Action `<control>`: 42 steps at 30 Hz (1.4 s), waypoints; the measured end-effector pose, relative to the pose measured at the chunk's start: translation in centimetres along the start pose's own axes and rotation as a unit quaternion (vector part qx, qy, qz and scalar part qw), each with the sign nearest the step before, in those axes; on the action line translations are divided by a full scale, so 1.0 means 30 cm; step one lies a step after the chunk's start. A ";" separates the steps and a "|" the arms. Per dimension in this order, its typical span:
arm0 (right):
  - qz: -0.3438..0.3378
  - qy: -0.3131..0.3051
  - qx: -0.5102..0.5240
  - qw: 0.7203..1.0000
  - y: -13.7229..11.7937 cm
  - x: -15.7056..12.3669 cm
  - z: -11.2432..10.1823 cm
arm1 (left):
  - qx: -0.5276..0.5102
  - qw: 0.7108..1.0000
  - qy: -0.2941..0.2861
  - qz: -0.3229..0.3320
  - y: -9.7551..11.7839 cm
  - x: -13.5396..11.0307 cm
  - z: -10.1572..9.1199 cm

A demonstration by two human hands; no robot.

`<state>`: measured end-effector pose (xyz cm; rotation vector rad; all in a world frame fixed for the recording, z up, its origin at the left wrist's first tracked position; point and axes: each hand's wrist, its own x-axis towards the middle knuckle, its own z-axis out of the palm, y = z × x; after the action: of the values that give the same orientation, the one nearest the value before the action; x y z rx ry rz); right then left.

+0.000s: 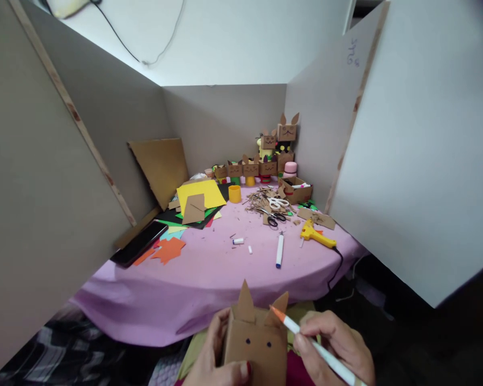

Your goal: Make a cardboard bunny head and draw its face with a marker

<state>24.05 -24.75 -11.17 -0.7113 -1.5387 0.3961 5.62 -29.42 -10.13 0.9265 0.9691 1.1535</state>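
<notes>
My left hand (pixel 211 354) is wrapped round the left side of a small brown cardboard box (pixel 261 356), its thumb across the front. Two pointed cardboard ears stand on the box's top, and two dark dots mark its front face. My right hand (pixel 340 343) grips a white marker pen (pixel 329 360) between thumb and fingers. The pen's orange tip points left and lies against or just in front of the right ear (pixel 278 310); I cannot tell whether it touches. Both hands are close to my lap, below the table's front edge.
On the pink-covered table (pixel 209 279) lie a white marker (pixel 279 251), scissors (pixel 272 219), a yellow glue gun (pixel 317 234), a phone (pixel 140 244), coloured paper (pixel 201 193) and cardboard scraps. Several eared box figures (pixel 250 169) stand behind. Grey panels (pixel 225 112) enclose the table.
</notes>
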 end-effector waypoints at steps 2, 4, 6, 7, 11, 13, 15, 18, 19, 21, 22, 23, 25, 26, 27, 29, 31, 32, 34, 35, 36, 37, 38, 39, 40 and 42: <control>-0.030 -0.049 -0.013 0.998 -0.009 0.019 -0.005 | 0.001 1.000 -0.006 0.010 -0.008 0.002 -0.004; -0.063 -0.106 -0.005 0.992 -0.018 0.042 -0.005 | 0.008 1.000 -0.003 0.013 -0.018 0.005 -0.012; -0.090 -0.126 0.011 0.988 -0.028 0.063 0.002 | 0.021 1.000 -0.004 0.011 -0.028 0.009 -0.022; -0.099 -0.120 0.019 0.988 -0.034 0.072 0.008 | 0.026 1.000 -0.009 0.011 -0.033 0.012 -0.028; -0.123 -0.095 0.014 0.988 -0.059 0.089 0.034 | 0.044 0.998 -0.030 0.026 -0.048 0.021 -0.045; -0.134 -0.112 0.002 0.985 -0.068 0.090 0.040 | 0.051 0.998 -0.027 0.030 -0.054 0.023 -0.051; -0.143 -0.122 -0.005 0.982 -0.071 0.088 0.042 | 0.055 0.998 -0.026 0.028 -0.059 0.023 -0.057; -0.154 -0.125 -0.013 0.980 -0.068 0.084 0.041 | 0.066 0.997 -0.028 0.030 -0.063 0.021 -0.062; -0.160 -0.131 -0.013 0.978 -0.066 0.082 0.040 | 0.072 0.996 -0.029 0.031 -0.063 0.021 -0.063; -0.161 -0.142 -0.012 0.977 -0.062 0.080 0.039 | 0.087 0.995 -0.029 0.034 -0.061 0.021 -0.063; -0.161 -0.144 -0.010 0.976 -0.059 0.078 0.038 | 0.092 0.995 -0.028 0.034 -0.061 0.020 -0.063; -0.160 -0.144 -0.010 0.977 -0.057 0.077 0.037 | 0.095 0.995 -0.027 0.033 -0.060 0.020 -0.062; -0.159 -0.148 -0.014 0.976 -0.053 0.074 0.034 | 0.093 0.995 -0.027 0.029 -0.059 0.019 -0.060; -0.160 -0.154 -0.017 0.975 -0.052 0.073 0.033 | 0.091 0.995 -0.028 0.026 -0.059 0.019 -0.059; -0.161 -0.161 -0.018 0.973 -0.051 0.073 0.032 | 0.088 0.995 -0.029 0.025 -0.060 0.018 -0.059; -0.163 -0.170 -0.023 0.972 -0.050 0.073 0.032 | 0.082 0.996 -0.028 0.024 -0.061 0.018 -0.059; -0.156 -0.168 -0.029 0.973 -0.051 0.073 0.035 | 0.076 0.996 -0.030 0.027 -0.063 0.017 -0.060; -0.148 -0.163 -0.033 0.975 -0.052 0.072 0.037 | 0.072 0.996 -0.032 0.030 -0.064 0.017 -0.061; -0.140 -0.155 -0.037 0.977 -0.052 0.069 0.041 | 0.065 0.997 -0.039 0.034 -0.066 0.017 -0.063; -0.139 -0.151 -0.037 0.978 -0.051 0.068 0.043 | 0.064 0.996 -0.041 0.035 -0.066 0.017 -0.064; -0.141 -0.148 -0.038 0.978 -0.050 0.066 0.045 | 0.065 0.996 -0.041 0.036 -0.066 0.017 -0.065; -0.145 -0.145 -0.037 0.978 -0.050 0.065 0.047 | 0.066 0.996 -0.040 0.035 -0.065 0.017 -0.065; -0.145 -0.145 -0.035 0.978 -0.049 0.064 0.049 | 0.068 0.996 -0.039 0.034 -0.064 0.017 -0.065; -0.143 -0.146 -0.032 0.978 -0.048 0.064 0.050 | 0.069 0.996 -0.038 0.032 -0.063 0.017 -0.064; -0.136 -0.143 -0.031 0.980 -0.048 0.064 0.051 | 0.069 0.996 -0.038 0.031 -0.062 0.017 -0.063; -0.132 -0.139 -0.029 0.981 -0.049 0.066 0.051 | 0.065 0.997 -0.038 0.031 -0.060 0.016 -0.061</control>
<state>22.31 -24.29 -8.88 -0.5013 -1.8899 0.2579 4.49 -29.07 -12.45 1.1039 0.9682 1.1102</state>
